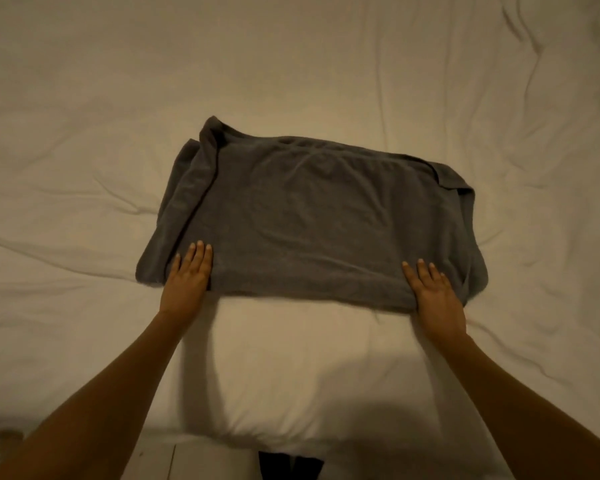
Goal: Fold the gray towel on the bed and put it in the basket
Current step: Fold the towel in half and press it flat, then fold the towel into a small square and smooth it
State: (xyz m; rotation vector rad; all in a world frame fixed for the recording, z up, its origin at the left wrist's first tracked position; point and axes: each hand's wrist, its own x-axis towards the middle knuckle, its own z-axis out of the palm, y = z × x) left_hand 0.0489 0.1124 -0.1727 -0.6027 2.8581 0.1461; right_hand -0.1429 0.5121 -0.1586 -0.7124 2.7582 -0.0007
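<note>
I see the gray towel (302, 216), a soft terry rectangle folded in layers, lying flat at the centre of the bed (84, 98), whose cream sheet is creased in long wrinkles. My left hand (187, 277) rests flat, fingers straight and together, on the towel's 8 o'clock corner; my right hand (435, 296) presses flat, fingers slightly spread, on its 5 o'clock corner. Loose folds bunch along the towel's 9 and 3 o'clock edges

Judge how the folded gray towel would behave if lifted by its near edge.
The folded gray terry towel would probably droop; its layers already sag unevenly at both ends. It is likely light. The left hand and right hand press it flat.
</note>
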